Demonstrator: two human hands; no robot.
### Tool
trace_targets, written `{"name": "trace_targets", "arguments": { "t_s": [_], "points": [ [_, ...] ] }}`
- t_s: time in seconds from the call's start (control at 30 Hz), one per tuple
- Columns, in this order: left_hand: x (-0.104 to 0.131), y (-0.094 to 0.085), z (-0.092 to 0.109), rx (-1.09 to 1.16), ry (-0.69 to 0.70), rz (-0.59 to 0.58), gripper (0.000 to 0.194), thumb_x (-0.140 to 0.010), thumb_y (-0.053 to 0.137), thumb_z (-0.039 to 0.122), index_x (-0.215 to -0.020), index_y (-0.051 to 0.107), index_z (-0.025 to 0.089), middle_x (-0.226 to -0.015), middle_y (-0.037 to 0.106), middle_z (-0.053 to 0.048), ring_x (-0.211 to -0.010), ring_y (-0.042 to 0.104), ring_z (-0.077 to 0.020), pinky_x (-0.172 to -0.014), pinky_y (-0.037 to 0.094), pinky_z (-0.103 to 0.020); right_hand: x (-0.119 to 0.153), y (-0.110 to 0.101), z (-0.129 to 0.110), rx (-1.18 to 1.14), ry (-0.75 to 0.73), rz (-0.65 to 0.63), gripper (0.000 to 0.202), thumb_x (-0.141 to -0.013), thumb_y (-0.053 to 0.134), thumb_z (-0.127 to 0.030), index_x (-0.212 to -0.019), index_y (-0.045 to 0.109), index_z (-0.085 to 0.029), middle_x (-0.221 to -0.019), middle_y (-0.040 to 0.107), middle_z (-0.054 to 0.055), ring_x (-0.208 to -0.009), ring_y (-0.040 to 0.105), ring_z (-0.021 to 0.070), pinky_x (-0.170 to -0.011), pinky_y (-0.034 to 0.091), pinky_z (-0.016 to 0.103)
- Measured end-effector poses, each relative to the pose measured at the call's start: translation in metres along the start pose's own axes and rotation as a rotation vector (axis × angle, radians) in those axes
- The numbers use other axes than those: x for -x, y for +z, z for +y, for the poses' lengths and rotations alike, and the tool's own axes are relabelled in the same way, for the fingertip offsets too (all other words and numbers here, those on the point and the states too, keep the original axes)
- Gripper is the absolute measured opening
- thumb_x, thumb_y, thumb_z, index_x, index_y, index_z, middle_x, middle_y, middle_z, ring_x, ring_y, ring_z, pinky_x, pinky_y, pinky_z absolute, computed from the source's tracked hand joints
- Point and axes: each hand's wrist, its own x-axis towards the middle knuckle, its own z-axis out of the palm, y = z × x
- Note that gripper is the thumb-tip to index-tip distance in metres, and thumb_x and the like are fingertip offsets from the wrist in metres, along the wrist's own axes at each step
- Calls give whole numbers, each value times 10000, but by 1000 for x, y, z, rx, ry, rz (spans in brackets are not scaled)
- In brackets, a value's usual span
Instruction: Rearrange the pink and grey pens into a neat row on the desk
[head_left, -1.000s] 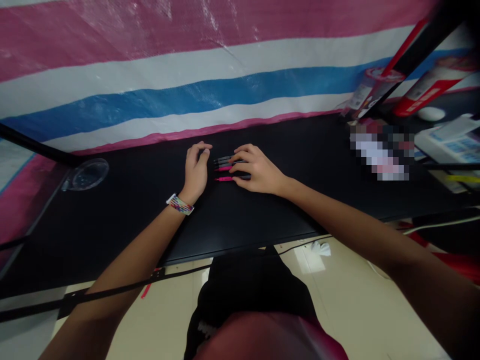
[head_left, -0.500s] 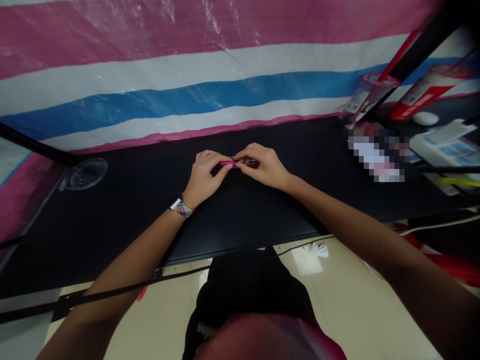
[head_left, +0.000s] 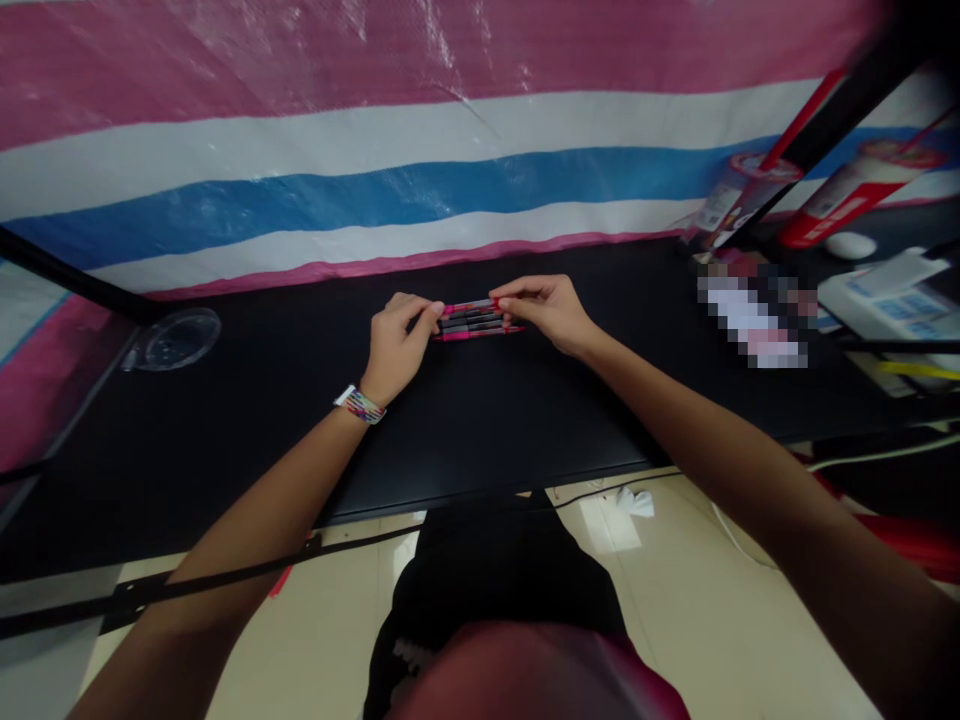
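While both my hands work at the row of pens, the far pen (head_left: 471, 306) spans the gap between them. Right hand (head_left: 553, 312): thumb and fingertips closed on its right end. Left hand (head_left: 396, 345): thumb and forefinger at its left end; pinched or merely pressing, I cannot tell. Beneath and nearer me, the grey-and-black pens (head_left: 472, 324) and the pink-ended near pen (head_left: 481, 335) lie side by side, roughly parallel to the front edge of the black tabletop (head_left: 450, 430).

Main risk, as I judge it: rolling. Round barrels on a smooth surface; a nudge from my right fingertips, close over the others' right ends, could fan the row out of line. Uneven pressure from my two hands could swing the far pen askew or let one end slip. Squeezing the row too hard might ride one barrel over its neighbour. Striped sheet (head_left: 360, 205) behind, clear round dish (head_left: 184, 340) well off to my left: neither likely to interfere.
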Motion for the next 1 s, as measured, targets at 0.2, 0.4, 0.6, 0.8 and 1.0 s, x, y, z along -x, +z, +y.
{"name": "trace_targets", "arguments": {
  "t_s": [0.2, 0.4, 0.6, 0.8, 1.0],
  "points": [
    [-3, 3, -9, 168, -62, 6, 372, -1076, 715, 592, -967, 792, 245, -871, 769, -27, -859, 725, -199, -943, 580, -374, -1, -1, 2, 8, -35, 27, 360, -806, 983, -494, -1044, 917, -232, -883, 836, 52, -748, 734, 194, -758, 658, 390],
    [-8, 1, -17, 315, -107, 34, 358, -973, 869, 528, -1176, 765, 253, -938, 758, -29, -868, 751, -186, -875, 606, -330, -4, -6, 2, -84, -11, 56, 372, -786, 1004, -517, -1011, 897, -241, -886, 818, 35, -734, 717, 171, -810, 667, 404],
    [-10, -4, -18, 322, -145, -3, 309, -1007, 833, 521, -994, 769, 219, -813, 744, -13, -791, 728, -153, -814, 589, -296, -2, -3, -1, -142, 42, 55, 408, -748, 1029, -536, -991, 894, -237, -874, 802, 28, -747, 715, 166, -830, 674, 398],
    [-10, -2, -21, 279, -169, -10, 416, -1074, 730, 526, -806, 733, 207, -724, 716, -17, -698, 685, -135, -762, 566, -293, -2, -1, 1, -159, 70, 49, 402, -745, 1028, -524, -994, 898, -237, -888, 800, 28, -752, 712, 160, -842, 676, 389],
    [-11, -1, -28, 282, -148, 6, 304, -917, 925, 465, -1034, 772, 230, -806, 726, 4, -747, 689, -147, -729, 563, -277, -2, -1, 1, -173, 70, 53, 395, -744, 1035, -522, -983, 897, -239, -883, 794, 29, -751, 708, 154, -818, 673, 369]
  ]
}}
